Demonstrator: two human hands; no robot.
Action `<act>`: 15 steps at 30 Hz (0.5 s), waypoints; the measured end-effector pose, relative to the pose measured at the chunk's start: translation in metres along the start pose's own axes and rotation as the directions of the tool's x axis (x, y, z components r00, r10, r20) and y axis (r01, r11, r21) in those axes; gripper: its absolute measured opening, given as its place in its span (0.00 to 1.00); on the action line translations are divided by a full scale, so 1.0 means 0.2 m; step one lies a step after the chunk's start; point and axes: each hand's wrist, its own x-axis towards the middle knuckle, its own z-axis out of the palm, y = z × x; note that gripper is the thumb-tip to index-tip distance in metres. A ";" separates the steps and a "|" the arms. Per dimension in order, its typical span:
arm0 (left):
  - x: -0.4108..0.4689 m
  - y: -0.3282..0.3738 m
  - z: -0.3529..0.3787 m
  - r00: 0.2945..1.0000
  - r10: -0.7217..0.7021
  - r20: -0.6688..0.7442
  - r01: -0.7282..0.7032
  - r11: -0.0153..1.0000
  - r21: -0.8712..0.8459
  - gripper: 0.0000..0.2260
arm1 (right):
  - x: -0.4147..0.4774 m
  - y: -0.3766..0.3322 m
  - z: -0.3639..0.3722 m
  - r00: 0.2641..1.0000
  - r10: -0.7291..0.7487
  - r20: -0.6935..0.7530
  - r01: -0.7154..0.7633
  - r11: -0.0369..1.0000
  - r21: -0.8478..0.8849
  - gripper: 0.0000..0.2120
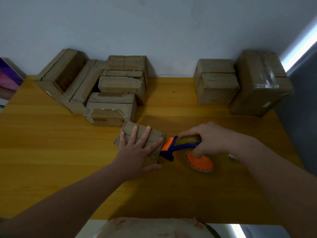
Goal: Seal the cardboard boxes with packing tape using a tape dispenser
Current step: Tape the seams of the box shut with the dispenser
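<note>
Head: tape dispenser (181,146) apparently touching box (128,131)

Left forearm enters from 8 o'clock; the left hand (137,150) lies flat, palm down, fingers spread toward 12 o'clock on a small cardboard box (128,132). Right forearm enters from 4 o'clock; the right hand (207,140) curls around a tape dispenser (172,145).

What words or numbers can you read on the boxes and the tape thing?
No text here can be read.
The torn box has dark print: too blurred to read.
The big taped box has a white label: too small to read.
The tape dispenser shows no writing.
</note>
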 end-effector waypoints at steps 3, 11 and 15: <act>-0.01 0.01 -0.01 1.000 -0.018 0.017 0.018 1.000 -0.019 0.37 | 0.03 0.00 0.04 0.996 0.039 0.086 -0.040 0.999 0.006 0.32; 0.09 0.16 -0.09 0.970 -0.235 -0.053 0.219 0.952 -0.213 0.33 | -0.07 0.09 0.09 0.991 0.116 -0.065 -0.109 0.989 0.102 0.34; 0.15 0.26 -0.09 0.944 -0.324 -0.067 0.304 0.929 -0.211 0.29 | -0.15 0.13 0.09 0.953 0.164 -0.254 -0.118 0.976 0.185 0.40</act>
